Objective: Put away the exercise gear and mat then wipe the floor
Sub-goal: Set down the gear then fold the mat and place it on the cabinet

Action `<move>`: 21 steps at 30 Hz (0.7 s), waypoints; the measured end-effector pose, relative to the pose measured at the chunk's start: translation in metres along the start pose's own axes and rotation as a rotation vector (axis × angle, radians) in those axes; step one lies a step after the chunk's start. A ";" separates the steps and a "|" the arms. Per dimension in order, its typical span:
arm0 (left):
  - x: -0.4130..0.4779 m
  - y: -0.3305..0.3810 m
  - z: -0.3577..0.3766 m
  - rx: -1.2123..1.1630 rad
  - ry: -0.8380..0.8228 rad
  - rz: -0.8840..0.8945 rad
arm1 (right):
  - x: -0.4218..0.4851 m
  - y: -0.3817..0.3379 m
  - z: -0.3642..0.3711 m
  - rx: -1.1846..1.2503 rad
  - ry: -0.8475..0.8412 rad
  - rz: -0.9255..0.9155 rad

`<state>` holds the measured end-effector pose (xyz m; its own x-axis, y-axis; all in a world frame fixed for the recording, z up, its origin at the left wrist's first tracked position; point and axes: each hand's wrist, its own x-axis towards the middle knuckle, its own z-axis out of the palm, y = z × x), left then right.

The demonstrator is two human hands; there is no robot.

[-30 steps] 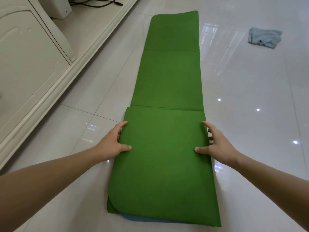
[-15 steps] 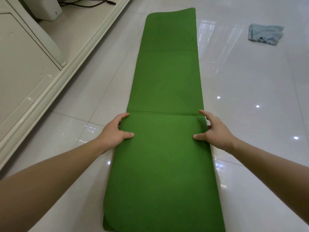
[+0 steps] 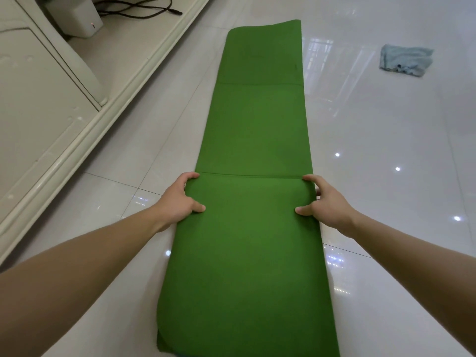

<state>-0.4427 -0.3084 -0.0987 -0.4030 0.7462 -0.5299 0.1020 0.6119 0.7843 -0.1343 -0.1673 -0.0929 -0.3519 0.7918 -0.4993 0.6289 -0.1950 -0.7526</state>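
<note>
A two-handed grip is shown on the green mat [image 3: 255,130]. Its doubled near panel is grasped at the far corners, with thumbs laid on top and fingers wrapped round the side edges. The left hand [image 3: 180,199] is on the left edge and the right hand [image 3: 325,202] on the right; neither grip is released.

The mat is laid on the tiled floor [image 3: 386,176]. Its long axis runs straight away from the person toward the floor's far edge, roughly parallel to the white cabinet [image 3: 38,112] lining the floor's left edge. The free edge of the doubled panel is lined up with a crease across the mat, and a second crease is visible farther off.

The single-layer remainder lies directly ahead of both hands, which are set level with each other, neither one nearer to it. The next fold is judged to call for the panel to be carried forward along that axis, both sides moved evenly so the edges stay matched.

A crumpled blue cloth [image 3: 405,60] lies well apart, toward the floor's far right corner. Wiping is judged not yet begun. A white box [image 3: 74,19] and a black cable [image 3: 139,9] are seen on the cabinet's ledge, far left.
</note>
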 end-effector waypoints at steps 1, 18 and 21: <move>-0.001 0.001 0.000 -0.009 -0.007 -0.013 | -0.002 -0.002 0.000 0.017 -0.003 -0.006; -0.038 0.020 -0.001 -0.116 -0.050 -0.038 | -0.046 -0.011 -0.024 0.082 0.005 -0.075; -0.047 0.025 -0.006 -0.113 -0.044 0.016 | -0.054 -0.016 -0.026 0.095 0.013 -0.098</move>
<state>-0.4267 -0.3302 -0.0521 -0.3613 0.7683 -0.5284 0.0043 0.5681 0.8230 -0.1073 -0.1917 -0.0424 -0.3991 0.8167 -0.4167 0.5234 -0.1703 -0.8349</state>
